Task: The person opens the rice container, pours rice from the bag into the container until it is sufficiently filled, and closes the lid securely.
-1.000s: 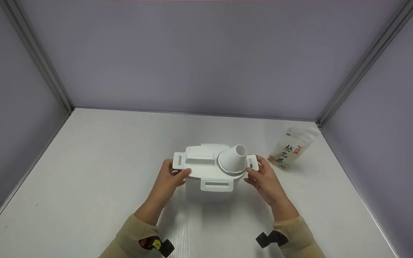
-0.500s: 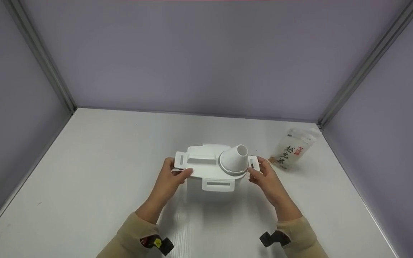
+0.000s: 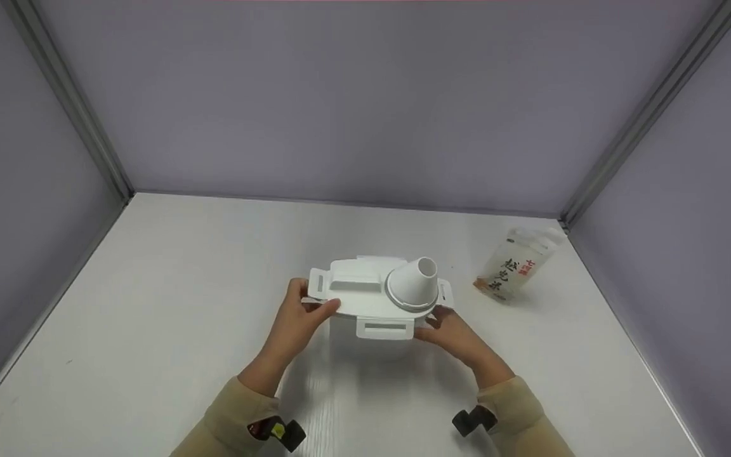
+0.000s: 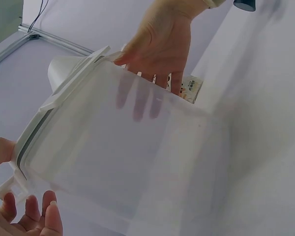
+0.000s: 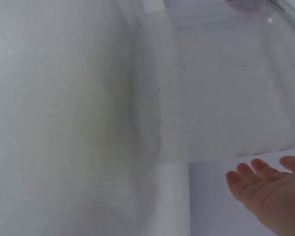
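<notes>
A clear plastic storage container (image 4: 123, 147) with a white lid (image 3: 356, 304) stands in the middle of the white table. A cone-shaped white spout (image 3: 413, 284) rises from the lid's right side. Several slotted latches, such as the front latch (image 3: 385, 328), stick out around the rim. My left hand (image 3: 294, 324) grips the lid's left end, thumb on top and fingers under the left latch (image 3: 318, 284). My right hand (image 3: 457, 339) is at the container's right side below the lid, its fingers fairly straight along the wall; firm contact cannot be told.
A clear printed packet (image 3: 510, 266) lies at the table's back right, beyond my right hand. Grey panels (image 3: 353, 114) enclose the table (image 3: 150, 304) at the back and both sides.
My right hand has let go of the lid's right latch and moved down and left to the container's side. My left hand and the container have hardly moved.
</notes>
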